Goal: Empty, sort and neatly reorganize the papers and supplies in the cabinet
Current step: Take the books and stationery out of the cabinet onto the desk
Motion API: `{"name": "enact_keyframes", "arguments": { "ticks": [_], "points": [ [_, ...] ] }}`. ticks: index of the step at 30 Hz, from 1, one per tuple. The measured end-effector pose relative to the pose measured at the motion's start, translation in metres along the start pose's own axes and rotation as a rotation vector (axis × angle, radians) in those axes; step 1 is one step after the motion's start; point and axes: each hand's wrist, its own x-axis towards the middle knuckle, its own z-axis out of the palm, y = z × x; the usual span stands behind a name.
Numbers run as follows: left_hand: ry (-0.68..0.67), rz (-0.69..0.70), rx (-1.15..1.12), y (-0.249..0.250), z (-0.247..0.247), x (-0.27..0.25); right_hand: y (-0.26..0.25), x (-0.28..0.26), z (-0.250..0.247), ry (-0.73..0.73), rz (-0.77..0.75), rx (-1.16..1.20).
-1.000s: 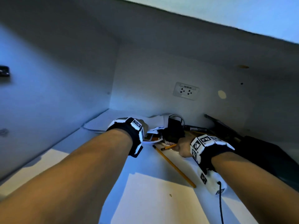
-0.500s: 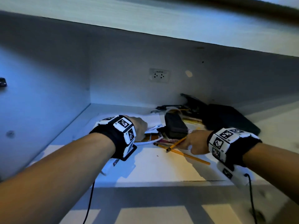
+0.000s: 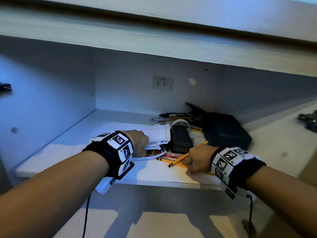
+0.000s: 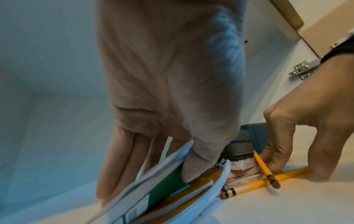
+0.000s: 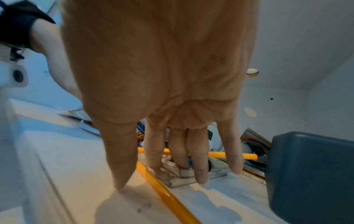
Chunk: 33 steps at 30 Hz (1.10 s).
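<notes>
Fingers of both hands worked the cabinet's clutter: left hand (image 3: 139,143) pinched a sheaf of white papers and coloured booklets (image 4: 162,186), thumb on top; right hand (image 3: 197,158) spread, fingertips down on a yellow pencil (image 3: 187,154).

Best to lift the sheaf level, then gather the pencils together; a black oblong eraser block (image 3: 180,139) sat just behind, and a second yellow pencil (image 4: 266,181) lay flat on the shelf.

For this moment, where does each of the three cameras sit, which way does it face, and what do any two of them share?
Head: worn on the head, facing forward and down into the cabinet shelf; shows both forearms, left hand and right hand.
Left wrist: looks along the left hand at the papers it grips; right hand at the side.
Right wrist: looks along the right hand toward the cabinet's back; left wrist behind.
Shared: all three show the yellow pencils.
</notes>
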Motion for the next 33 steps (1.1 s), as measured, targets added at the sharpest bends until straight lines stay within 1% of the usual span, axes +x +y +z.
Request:
{"name": "enact_keyframes", "arguments": {
  "ticks": [2,3,7,10,12,14,16,19,22,23,25,27,28,30,33],
  "points": [
    [-0.017,-0.018,-0.010,0.014,-0.005,-0.011,0.000,-0.013,0.002,-0.004,-0.017,-0.067],
    [-0.017,-0.021,-0.005,0.019,-0.008,-0.016,0.002,-0.015,0.004,0.013,-0.008,-0.059],
    [-0.018,-0.040,0.033,0.039,-0.007,-0.024,0.011,-0.022,0.015,0.110,0.031,0.054],
    [-0.004,-0.083,0.115,0.045,0.003,-0.028,0.010,-0.026,0.019,0.218,0.040,0.117],
    [-0.005,-0.099,0.129,0.046,0.009,-0.028,0.006,-0.026,0.016,0.261,0.072,0.100],
    [-0.005,-0.110,0.121,0.043,0.012,-0.030,-0.004,-0.025,0.010,0.279,0.093,0.030],
    [0.007,-0.117,0.071,0.039,0.017,-0.035,-0.017,-0.029,-0.001,0.347,0.103,-0.032],
    [0.050,-0.083,0.000,0.024,0.021,-0.040,-0.036,-0.030,-0.015,0.525,0.110,-0.071],
    [0.079,-0.119,-0.213,-0.001,0.022,-0.042,-0.055,-0.024,-0.017,0.638,0.079,-0.010],
    [0.091,-0.153,-0.280,-0.012,0.022,-0.041,-0.060,-0.021,-0.015,0.651,0.057,0.002],
    [0.120,-0.281,-0.393,-0.034,0.024,-0.037,-0.068,-0.015,-0.010,0.651,0.010,-0.022],
    [0.146,-0.424,-0.472,-0.051,0.028,-0.034,-0.072,-0.007,-0.005,0.644,-0.003,-0.050],
    [0.134,-0.474,-0.492,-0.058,0.029,-0.033,-0.073,-0.004,-0.004,0.637,0.003,-0.056],
    [0.081,-0.525,-0.526,-0.070,0.036,-0.032,-0.078,0.004,-0.003,0.617,0.019,-0.065],
    [-0.017,-0.529,-0.599,-0.089,0.046,-0.026,-0.085,0.014,-0.008,0.576,0.029,-0.058]
  ]
}}
